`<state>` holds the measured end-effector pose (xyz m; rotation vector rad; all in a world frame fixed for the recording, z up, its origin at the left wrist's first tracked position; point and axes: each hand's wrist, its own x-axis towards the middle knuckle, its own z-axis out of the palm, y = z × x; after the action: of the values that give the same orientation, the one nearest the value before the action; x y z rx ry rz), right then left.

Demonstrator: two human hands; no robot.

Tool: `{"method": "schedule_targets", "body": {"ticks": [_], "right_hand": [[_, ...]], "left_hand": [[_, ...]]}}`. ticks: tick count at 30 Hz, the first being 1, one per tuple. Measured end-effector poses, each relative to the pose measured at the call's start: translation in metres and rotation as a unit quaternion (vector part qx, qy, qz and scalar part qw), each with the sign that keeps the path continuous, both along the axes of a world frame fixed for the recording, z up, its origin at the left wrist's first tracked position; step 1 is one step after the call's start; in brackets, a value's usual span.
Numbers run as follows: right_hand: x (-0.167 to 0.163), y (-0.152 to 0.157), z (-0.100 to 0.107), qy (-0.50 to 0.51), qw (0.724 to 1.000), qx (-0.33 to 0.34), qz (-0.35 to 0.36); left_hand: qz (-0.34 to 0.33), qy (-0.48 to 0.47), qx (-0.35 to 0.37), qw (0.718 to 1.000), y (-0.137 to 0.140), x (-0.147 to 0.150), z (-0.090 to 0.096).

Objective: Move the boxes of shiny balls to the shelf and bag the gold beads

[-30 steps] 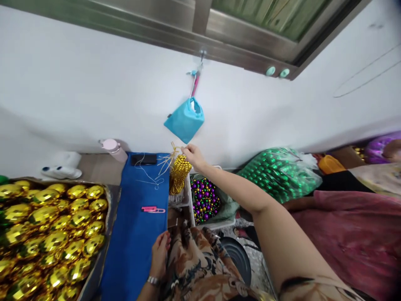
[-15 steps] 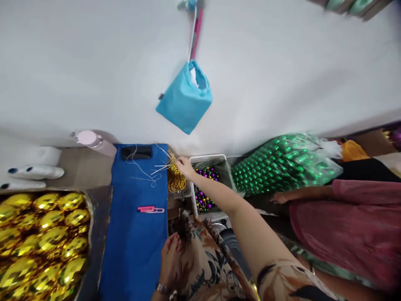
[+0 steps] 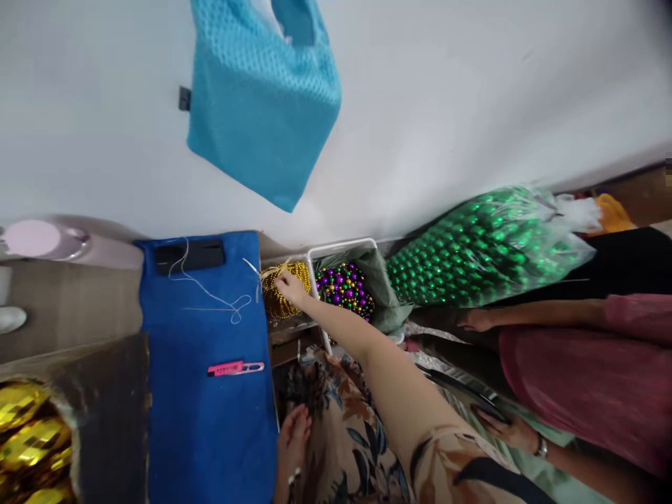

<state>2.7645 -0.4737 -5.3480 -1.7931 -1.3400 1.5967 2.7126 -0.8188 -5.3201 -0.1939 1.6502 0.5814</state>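
My right hand (image 3: 291, 288) is closed on a bunch of thin gold strips (image 3: 270, 275), their loose ends poking out to the left. It hovers at a container of gold bead strings (image 3: 286, 308); whether it touches the beads I cannot tell. Just right stands a white bin (image 3: 342, 246) holding purple, green and gold beads (image 3: 346, 287). My left hand (image 3: 295, 437) rests low beside my patterned clothing, fingers extended and holding nothing visible. On the blue cloth (image 3: 210, 434) lie a pink-handled thread snipper (image 3: 235, 368), a white thread with a needle (image 3: 231, 308) and a dark phone (image 3: 202, 256).
A turquoise pouch (image 3: 262, 119) hangs on the wall ahead. Green shiny ornaments in a clear bag (image 3: 462, 252) lie at right, near a co-worker in a red top (image 3: 577, 378). At left are a pink bottle (image 3: 78, 245) and a box (image 3: 113, 413) of gold ornaments.
The view has moved closer and shifted. My right hand has drawn the gold strips off the blue cloth, over the gold beads. A co-worker's hand with a dark device now shows at right.
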Motion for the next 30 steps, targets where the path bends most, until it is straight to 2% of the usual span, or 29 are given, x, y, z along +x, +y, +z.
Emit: {"method": "schedule_targets", "body": {"ticks": [4, 7, 10, 13, 15, 18, 19, 21, 23, 25, 26, 28, 30], "right_hand": [[0.001, 0.014, -0.027, 0.006, 1.0, 0.012, 0.013], [0.01, 0.023, -0.057, 0.006, 1.0, 0.02, -0.001], [0.021, 0.031, -0.096, 0.005, 0.999, 0.021, -0.029], [0.027, 0.037, -0.136, 0.017, 0.998, 0.058, -0.024], [0.029, 0.04, -0.158, 0.015, 0.995, 0.092, 0.021], [0.028, 0.041, -0.183, -0.044, 0.974, 0.137, 0.173], [0.027, 0.041, -0.189, -0.079, 0.957, 0.145, 0.239], [0.023, 0.041, -0.198, -0.153, 0.904, 0.144, 0.371], [0.018, 0.043, -0.203, -0.222, 0.848, 0.138, 0.461], [0.014, 0.049, -0.207, -0.267, 0.81, 0.138, 0.503], [0.014, 0.052, -0.208, -0.276, 0.802, 0.137, 0.512], [0.016, 0.059, -0.21, -0.269, 0.802, 0.127, 0.517], [0.022, 0.061, -0.21, -0.226, 0.826, 0.12, 0.503]], "left_hand": [[0.017, -0.012, 0.031, 0.999, 0.023, 0.018, -0.013], [0.039, 0.001, 0.057, 0.998, 0.063, 0.038, -0.037], [0.125, -0.013, 0.051, 0.991, 0.111, 0.055, -0.075], [0.225, 0.011, -0.001, 0.974, 0.148, 0.062, -0.125], [0.264, 0.04, -0.041, 0.963, 0.162, 0.062, -0.163], [0.301, 0.085, -0.099, 0.945, 0.169, 0.053, -0.216], [0.313, 0.094, -0.113, 0.938, 0.169, 0.049, -0.232], [0.336, 0.097, -0.124, 0.929, 0.168, 0.04, -0.259], [0.358, 0.084, -0.109, 0.924, 0.167, 0.031, -0.28], [0.376, 0.058, -0.08, 0.921, 0.167, 0.022, -0.296], [0.384, 0.042, -0.062, 0.92, 0.168, 0.018, -0.302], [0.396, 0.013, -0.033, 0.917, 0.171, 0.011, -0.313], [0.406, -0.004, -0.017, 0.914, 0.172, 0.006, -0.321]]}}
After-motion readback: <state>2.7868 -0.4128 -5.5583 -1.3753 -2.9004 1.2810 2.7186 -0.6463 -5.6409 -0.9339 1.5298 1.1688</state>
